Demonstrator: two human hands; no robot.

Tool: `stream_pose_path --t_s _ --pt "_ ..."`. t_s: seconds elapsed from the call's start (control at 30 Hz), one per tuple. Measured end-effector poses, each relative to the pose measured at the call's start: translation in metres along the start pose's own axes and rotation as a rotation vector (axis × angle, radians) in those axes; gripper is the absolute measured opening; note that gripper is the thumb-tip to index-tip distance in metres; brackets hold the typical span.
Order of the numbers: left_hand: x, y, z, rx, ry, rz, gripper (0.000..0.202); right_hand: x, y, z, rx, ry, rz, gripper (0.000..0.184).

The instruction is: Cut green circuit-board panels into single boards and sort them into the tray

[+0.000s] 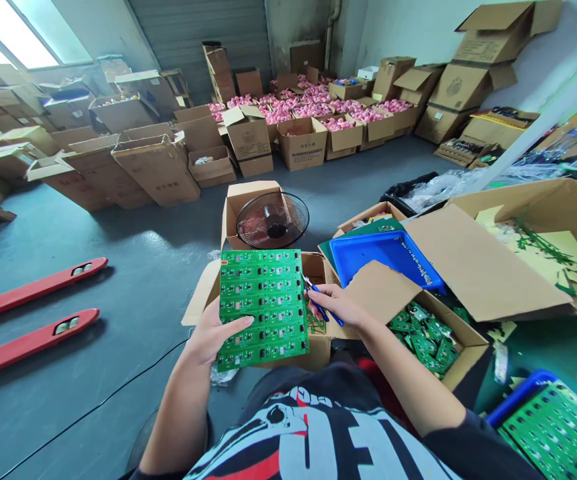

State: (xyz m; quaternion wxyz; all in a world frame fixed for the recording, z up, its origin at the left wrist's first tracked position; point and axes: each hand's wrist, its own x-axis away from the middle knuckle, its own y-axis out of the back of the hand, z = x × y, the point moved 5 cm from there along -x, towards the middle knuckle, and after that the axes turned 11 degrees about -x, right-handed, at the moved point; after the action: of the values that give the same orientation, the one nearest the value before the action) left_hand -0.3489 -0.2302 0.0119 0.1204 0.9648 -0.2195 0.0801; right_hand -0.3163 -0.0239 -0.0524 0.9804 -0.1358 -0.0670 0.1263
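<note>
A green circuit board panel (268,293) with rows of small black and white parts faces me. My left hand (213,333) grips its left edge, thumb flat across the front. At the panel's right edge my right hand (338,305) is closed round blue-handled cutting pliers (326,315), whose jaws point up beside the board. Below the pliers, an open carton (322,267) holds thin green strips. More small boards (426,340) fill a carton to the right of my right forearm.
A black fan (273,220) stands ahead by a carton. To the right are a blue tray (368,253), an open box (511,267) with green scraps and a stack of board panels (558,433). Red pallet-jack forks (38,287) and a cable (118,383) lie left.
</note>
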Motion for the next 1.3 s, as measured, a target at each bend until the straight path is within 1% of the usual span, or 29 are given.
stream_pose_path --t_s 0.1,0.23,0.3,0.37,0.43,0.5,0.6,0.67,0.7,0.83,0.93,1.0,1.07,1.2,1.3 --pt "-0.003 0.002 0.0 -0.125 -0.031 -0.038 0.049 -0.004 0.005 -0.008 0.131 -0.013 -0.134 0.038" --pt "-0.006 0.001 0.0 -0.449 -0.103 -0.146 0.044 -0.009 0.011 -0.017 0.403 -0.068 -0.303 0.035" --pt "-0.007 -0.004 -0.001 -0.573 -0.131 -0.178 0.041 -0.011 0.012 -0.019 0.526 -0.091 -0.352 0.036" --pt "-0.008 -0.008 -0.001 -0.646 -0.143 -0.191 0.039 -0.013 0.012 -0.021 0.604 -0.101 -0.382 0.037" --pt "-0.008 -0.009 -0.001 -0.689 -0.141 -0.203 0.038 -0.014 0.013 -0.024 0.592 -0.098 -0.387 0.038" --pt "-0.008 -0.007 -0.001 -0.708 -0.147 -0.2 0.04 -0.016 0.012 -0.028 0.465 -0.07 -0.354 0.038" --pt "-0.008 -0.001 -0.002 -0.681 -0.181 -0.14 0.044 -0.018 0.011 -0.029 0.163 0.005 -0.288 0.038" --pt "-0.008 0.002 -0.003 -0.632 -0.182 -0.095 0.046 -0.019 0.012 -0.027 0.013 0.009 -0.258 0.041" --pt "-0.007 0.003 -0.002 -0.591 -0.171 -0.076 0.047 -0.019 0.012 -0.026 -0.025 -0.001 -0.245 0.041" --pt "-0.004 0.002 -0.001 -0.339 -0.095 -0.014 0.053 -0.018 0.016 -0.017 -0.003 -0.001 -0.195 0.04" --pt "-0.002 0.0 -0.001 -0.215 -0.051 0.005 0.055 -0.016 0.014 -0.012 -0.026 0.011 -0.116 0.041" --pt "-0.002 -0.001 0.0 -0.159 -0.033 0.01 0.052 -0.014 0.012 -0.01 -0.071 0.031 -0.057 0.041" --pt "-0.001 0.0 0.0 -0.095 -0.016 0.015 0.05 -0.012 0.009 -0.006 -0.069 0.052 -0.024 0.04" --pt "-0.001 0.002 0.002 -0.053 0.016 -0.01 0.05 -0.01 0.007 -0.002 0.016 0.042 -0.008 0.04" --pt "-0.001 0.002 0.002 -0.053 0.01 -0.015 0.052 -0.01 0.008 -0.001 0.02 0.038 -0.012 0.041"
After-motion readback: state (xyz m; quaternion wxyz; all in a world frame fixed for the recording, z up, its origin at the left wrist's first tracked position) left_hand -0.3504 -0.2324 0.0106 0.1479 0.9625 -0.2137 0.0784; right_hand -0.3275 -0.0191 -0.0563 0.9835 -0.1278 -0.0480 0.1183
